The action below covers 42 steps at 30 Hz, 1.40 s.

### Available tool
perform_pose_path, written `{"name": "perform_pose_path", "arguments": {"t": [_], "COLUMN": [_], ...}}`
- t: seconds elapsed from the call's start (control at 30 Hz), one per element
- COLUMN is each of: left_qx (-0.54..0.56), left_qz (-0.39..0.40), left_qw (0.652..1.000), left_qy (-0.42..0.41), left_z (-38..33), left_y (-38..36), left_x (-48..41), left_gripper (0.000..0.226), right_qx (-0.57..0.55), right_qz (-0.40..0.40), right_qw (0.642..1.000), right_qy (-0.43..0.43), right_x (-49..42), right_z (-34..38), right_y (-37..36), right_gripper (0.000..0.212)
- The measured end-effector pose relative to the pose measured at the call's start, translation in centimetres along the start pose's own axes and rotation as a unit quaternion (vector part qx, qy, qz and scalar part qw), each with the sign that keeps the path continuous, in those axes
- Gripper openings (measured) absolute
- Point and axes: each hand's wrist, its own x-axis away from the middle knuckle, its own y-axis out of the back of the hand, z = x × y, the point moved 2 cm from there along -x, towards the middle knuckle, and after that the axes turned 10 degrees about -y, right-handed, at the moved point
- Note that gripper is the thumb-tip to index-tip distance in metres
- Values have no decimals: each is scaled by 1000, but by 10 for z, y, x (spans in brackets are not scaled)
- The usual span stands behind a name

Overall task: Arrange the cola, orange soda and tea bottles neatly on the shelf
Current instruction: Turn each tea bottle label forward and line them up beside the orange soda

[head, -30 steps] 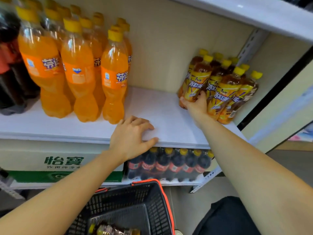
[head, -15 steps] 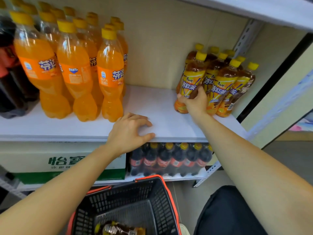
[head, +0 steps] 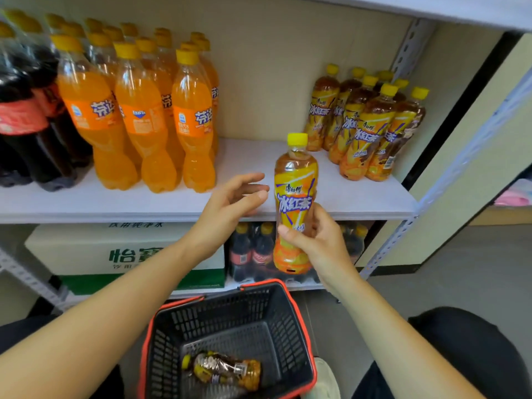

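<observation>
My right hand [head: 315, 243] grips a tea bottle [head: 295, 191] with a yellow cap, upright, in front of the white shelf [head: 247, 162]. My left hand [head: 230, 205] hovers just left of it, fingers spread and relaxed, holding nothing. Several tea bottles [head: 365, 122] stand grouped at the shelf's right end. Several orange soda bottles [head: 138, 110] stand in rows to the left. Cola bottles [head: 26, 122] stand at the far left.
A black basket with a red rim [head: 305, 335] sits below me with one tea bottle [head: 221, 368] lying inside. Under the shelf are a water carton [head: 121, 254] and a pack of small cola bottles [head: 253, 251]. A metal upright [head: 408, 50] bounds the shelf on the right.
My right hand pulled one tea bottle off the shelf group and brought it toward me. My left hand lifted off the shelf edge and moved right, near the bottle.
</observation>
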Motion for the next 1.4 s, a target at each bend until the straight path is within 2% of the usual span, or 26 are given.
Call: {"name": "perform_pose_path", "arguments": {"t": [0.07,0.27,0.37,0.47,0.57,0.63,0.7,0.77,0.83,0.9,0.97,1.13,1.27,1.4], "left_qx": [20,9,46,86,126,133,123,91,53,41,41,95,132,29], "left_qz": [-3,-74,-87,-80,-74,-73,-71,-60,-56,-70,-82,-78,-63,-67], "left_qw": [1000,996,993,990,986,986,987,990,993,994,994,991,987,995], "left_qy": [18,50,71,82,77,75,79,89,92,78,61,51,62,66], "left_z": [-6,4,12,16,18,18,16,13,11,10,8,8,7,5], "left_y": [-8,-10,1,12,15,17,19,21,20,18,18,22,18,18], "left_x": [5,32,42,44,45,45,45,44,46,48,50,51,51,49], "left_gripper": [51,61,57,47,35,34,35,46,64,66,59,60,64,65], "right_qx": [6,44,-30,-155,-171,-171,-174,-174,-140,-83,-59,-127,-112,-53], "right_qz": [29,59,90,152,214,213,185,154,126,103,105,169,159,115], "right_qw": [999,996,989,953,914,906,917,939,962,978,981,953,964,986], "right_qy": [-12,-43,-117,-210,-298,-322,-308,-254,-199,-161,-154,-218,-181,-110], "right_x": [11,31,32,30,33,35,35,34,35,38,40,37,35,35], "right_z": [-11,-36,-42,-45,-48,-50,-49,-48,-46,-45,-45,-40,-42,-41], "right_y": [-4,-24,-27,-28,-29,-30,-32,-35,-37,-39,-39,-42,-36,-33], "right_gripper": [47,51,53,50,60,61,56,51,45,38,37,55,41,28]}}
